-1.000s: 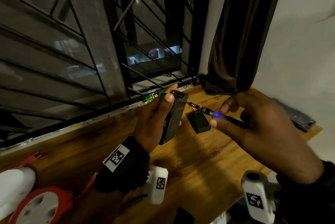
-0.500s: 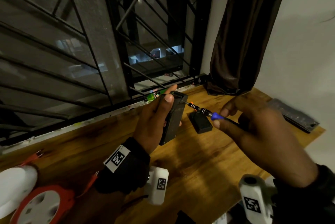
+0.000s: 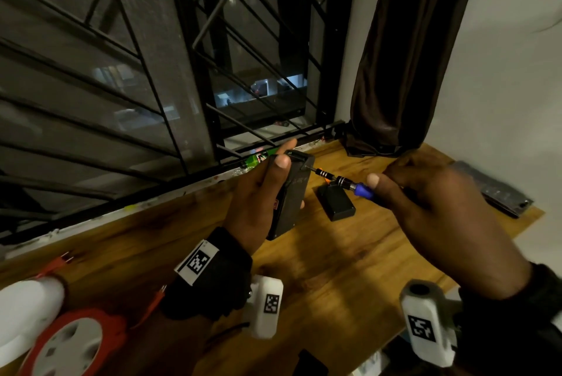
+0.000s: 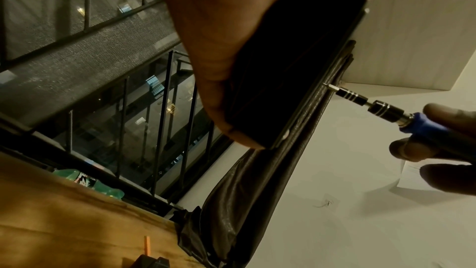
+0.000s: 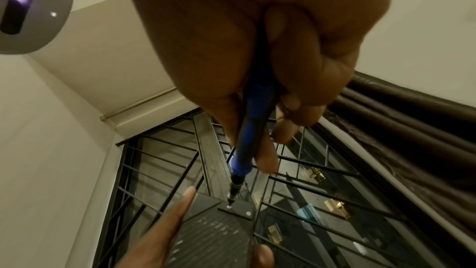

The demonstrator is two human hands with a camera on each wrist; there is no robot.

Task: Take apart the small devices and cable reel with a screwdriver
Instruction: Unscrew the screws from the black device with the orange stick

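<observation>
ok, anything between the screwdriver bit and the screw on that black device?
Nothing visible. The right hand holds the screwdriver, and its bit already sits on a screw at the top corner of the black device gripped by the left hand. A second screw beside it is exposed.

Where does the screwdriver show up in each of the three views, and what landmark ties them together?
Head: screwdriver right of centre, tip on the black device.
Left wrist: at the right edge, tip on the device's edge.
Right wrist: centre, pointing down at the device.
Shared landmark: brown curtain.
</observation>
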